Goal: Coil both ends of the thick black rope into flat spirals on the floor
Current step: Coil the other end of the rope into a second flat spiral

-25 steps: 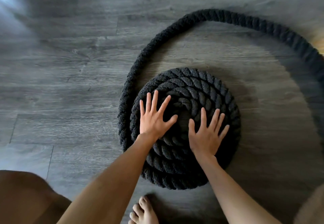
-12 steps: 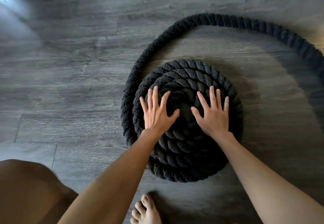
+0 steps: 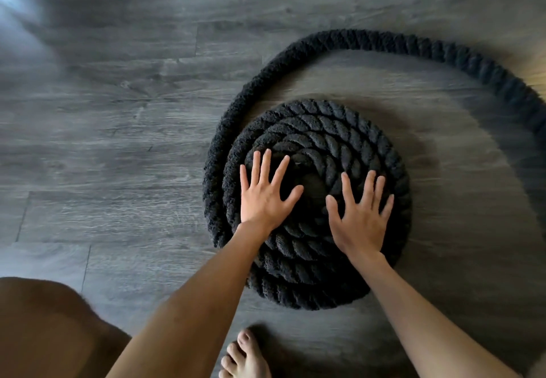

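A thick black rope lies wound into a flat spiral (image 3: 331,138) on the grey wooden floor. Its loose tail (image 3: 384,43) leaves the spiral at the left, arcs over the top and runs off the right edge. My left hand (image 3: 264,197) lies flat on the left half of the spiral with its fingers spread. On the right half, my right hand (image 3: 360,215) presses down the same way. The spiral's centre sits dark between the two hands. Only this one spiral is in view.
Grey wood-plank floor (image 3: 118,141) spreads to the left and above. My bare foot (image 3: 245,357) stands just below the spiral, and my knee (image 3: 44,327) fills the lower left corner.
My right hand slid back down and to the right on the spiral, and the coil turned under both palms. The rope's tail lies a little closer to the spiral.
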